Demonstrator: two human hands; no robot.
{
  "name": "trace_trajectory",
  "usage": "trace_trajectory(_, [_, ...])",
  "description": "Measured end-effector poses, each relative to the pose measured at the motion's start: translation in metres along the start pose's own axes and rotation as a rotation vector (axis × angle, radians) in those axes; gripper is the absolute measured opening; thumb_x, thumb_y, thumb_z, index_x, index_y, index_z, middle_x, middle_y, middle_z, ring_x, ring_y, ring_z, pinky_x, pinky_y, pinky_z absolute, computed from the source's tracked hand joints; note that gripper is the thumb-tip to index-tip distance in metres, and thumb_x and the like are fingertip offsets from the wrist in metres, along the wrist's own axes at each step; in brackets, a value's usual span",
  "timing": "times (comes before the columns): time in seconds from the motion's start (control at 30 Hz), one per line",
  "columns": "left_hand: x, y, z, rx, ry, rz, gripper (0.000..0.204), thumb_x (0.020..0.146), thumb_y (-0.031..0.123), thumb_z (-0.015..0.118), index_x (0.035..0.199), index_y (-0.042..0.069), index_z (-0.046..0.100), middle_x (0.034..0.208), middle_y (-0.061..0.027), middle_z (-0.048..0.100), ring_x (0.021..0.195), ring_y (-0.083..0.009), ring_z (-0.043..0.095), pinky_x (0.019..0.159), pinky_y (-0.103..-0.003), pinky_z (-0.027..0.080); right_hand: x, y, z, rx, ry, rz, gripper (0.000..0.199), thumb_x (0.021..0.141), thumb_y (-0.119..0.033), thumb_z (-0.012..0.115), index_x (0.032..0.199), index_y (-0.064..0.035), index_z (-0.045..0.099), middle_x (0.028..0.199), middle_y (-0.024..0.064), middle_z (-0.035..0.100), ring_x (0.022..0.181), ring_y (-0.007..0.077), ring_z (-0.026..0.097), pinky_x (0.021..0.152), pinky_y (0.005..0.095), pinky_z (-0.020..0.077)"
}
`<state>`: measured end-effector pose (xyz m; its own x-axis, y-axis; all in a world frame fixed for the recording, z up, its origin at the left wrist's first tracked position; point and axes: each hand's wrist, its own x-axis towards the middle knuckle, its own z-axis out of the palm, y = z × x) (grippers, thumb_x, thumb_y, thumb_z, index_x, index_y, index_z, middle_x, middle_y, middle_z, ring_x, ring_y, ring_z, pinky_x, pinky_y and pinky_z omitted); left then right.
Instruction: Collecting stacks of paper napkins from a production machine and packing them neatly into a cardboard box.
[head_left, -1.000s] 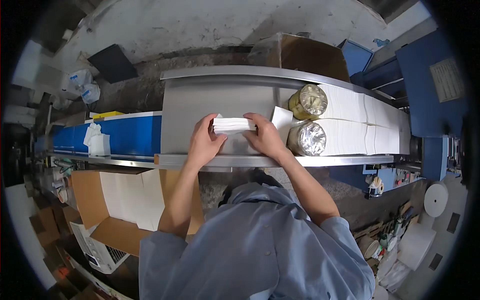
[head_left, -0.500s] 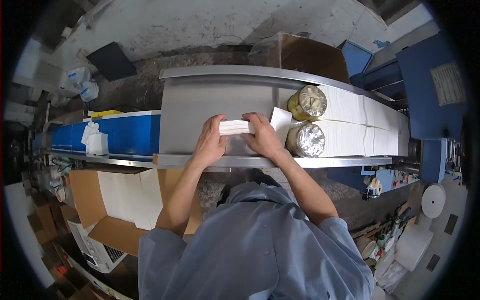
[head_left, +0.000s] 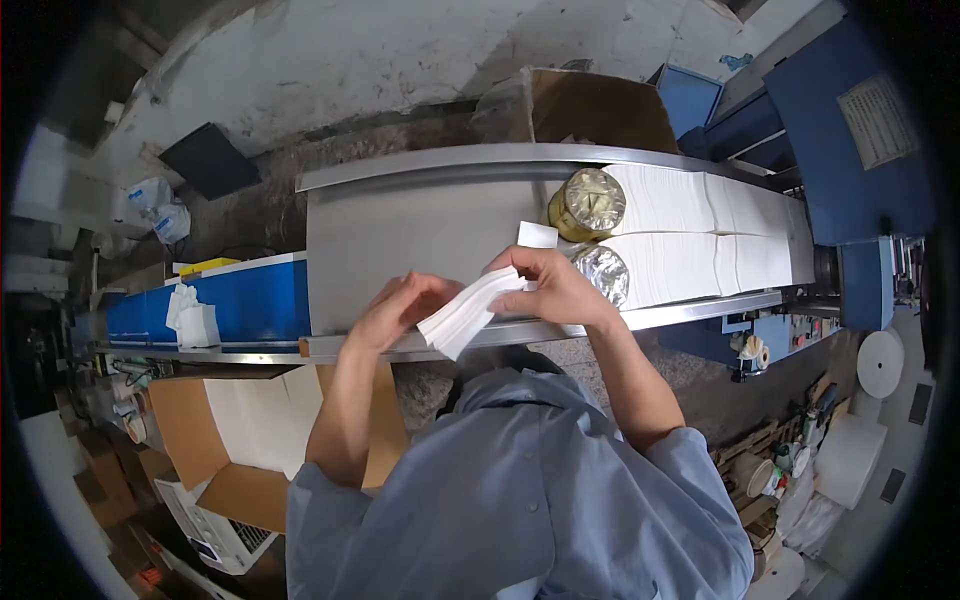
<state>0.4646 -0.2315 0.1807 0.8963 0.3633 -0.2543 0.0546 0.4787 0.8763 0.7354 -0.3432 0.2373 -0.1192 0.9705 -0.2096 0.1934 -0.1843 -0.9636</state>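
My right hand [head_left: 556, 288] grips a small stack of white paper napkins [head_left: 470, 312], thumb on the near side and fingers over the top end. The stack tilts, its lower left end fanning slightly over the near metal rail. Beside its left edge is my left hand [head_left: 400, 308], open, with loosely bent fingers whose tips reach close to or behind the napkins. Just beyond the right hand, a white paper piece [head_left: 538, 235] lies on the grey belt [head_left: 420, 215]. Two shiny film-wrapped cylinders, one far [head_left: 588, 205] and one near [head_left: 603, 272], stand against long rows of white napkins [head_left: 665, 265].
Metal rails [head_left: 430, 152] edge the belt. Leftward runs a blue surface [head_left: 250, 300] carrying a white packet [head_left: 196, 322]. A cardboard box [head_left: 185, 425] with white stacks sits below left; another box [head_left: 600, 110] stands beyond the far rail. Blue machinery [head_left: 850, 150] rises at right.
The napkin stack has come nearer to me and turned from level to slanted. My left hand has released its end, while my right still holds the stack.
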Motion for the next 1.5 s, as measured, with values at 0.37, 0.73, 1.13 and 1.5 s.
trace_trajectory(0.37, [0.042, -0.024, 0.065, -0.555, -0.381, 0.095, 0.056, 0.109, 0.034, 0.05, 0.151, 0.0, 0.04, 0.129, -0.0189, 0.061, 0.109, -0.0264, 0.067, 0.093, -0.038, 0.057, -0.019, -0.013, -0.025, -0.015, 0.073, -0.169, 0.046, 0.089, 0.006, 0.068, 0.134, 0.0004, 0.059, 0.118, 0.0075, 0.068, 0.113, 0.0162, 0.064, 0.1, 0.0329, 0.0519])
trace_trajectory(0.73, [0.086, 0.014, 0.139, -0.046, 0.447, 0.289, 0.046, 0.105, 0.011, 0.057, 0.146, -0.002, 0.043, 0.134, -0.0112, 0.061, 0.123, -0.0157, 0.057, 0.107, -0.032, 0.044, -0.02, 0.059, -0.043, 0.117, 0.263, -0.135, 0.041, 0.109, -0.028, 0.057, 0.137, 0.0007, 0.057, 0.113, 0.004, 0.068, 0.1, 0.0089, 0.061, 0.087, 0.0264, 0.0513])
trace_trajectory(1.13, [0.107, 0.029, 0.168, 0.109, 0.474, 0.216, 0.05, 0.099, 0.002, 0.064, 0.144, -0.003, 0.044, 0.132, -0.0122, 0.062, 0.122, -0.0174, 0.06, 0.103, -0.032, 0.048, -0.039, 0.052, -0.069, 0.213, 0.229, -0.052, 0.041, 0.102, -0.015, 0.066, 0.137, 0.002, 0.054, 0.113, 0.0044, 0.068, 0.102, 0.0097, 0.063, 0.088, 0.0258, 0.0517])
trace_trajectory(1.5, [0.115, 0.029, 0.134, 0.237, 0.372, 0.462, 0.036, 0.082, -0.007, 0.075, 0.116, 0.003, 0.066, 0.141, -0.0156, 0.057, 0.134, -0.0254, 0.053, 0.113, -0.04, 0.042, -0.046, 0.013, -0.063, -0.373, 0.577, -0.461, 0.031, 0.085, 0.005, 0.069, 0.115, -0.0017, 0.07, 0.121, 0.0165, 0.068, 0.117, 0.0306, 0.066, 0.098, 0.0383, 0.053])
